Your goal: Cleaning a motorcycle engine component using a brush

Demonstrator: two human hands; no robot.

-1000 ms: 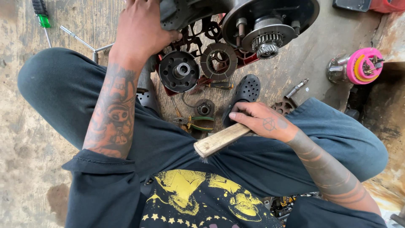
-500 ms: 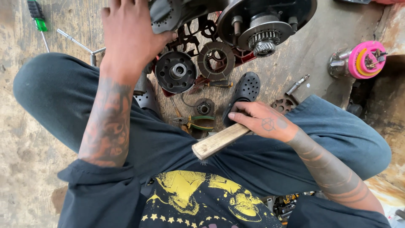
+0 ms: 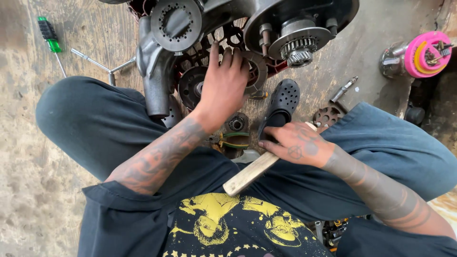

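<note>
Across the lap, right hand (image 3: 297, 143) grips wooden handle (image 3: 250, 173), butt toward the body.

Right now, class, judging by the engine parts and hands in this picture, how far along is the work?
Done: the engine case is open, its toothed gear bare, with round metal parts lying on the floor. In hand: the right hand grips a wooden handle; the left hand reaches among loose discs. Left: those parts remain unfitted.

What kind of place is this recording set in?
Probably a small engine repair workshop, with work done on the floor: an engine casing with an exposed gear, loose clutch parts, and a screwdriver.
</note>
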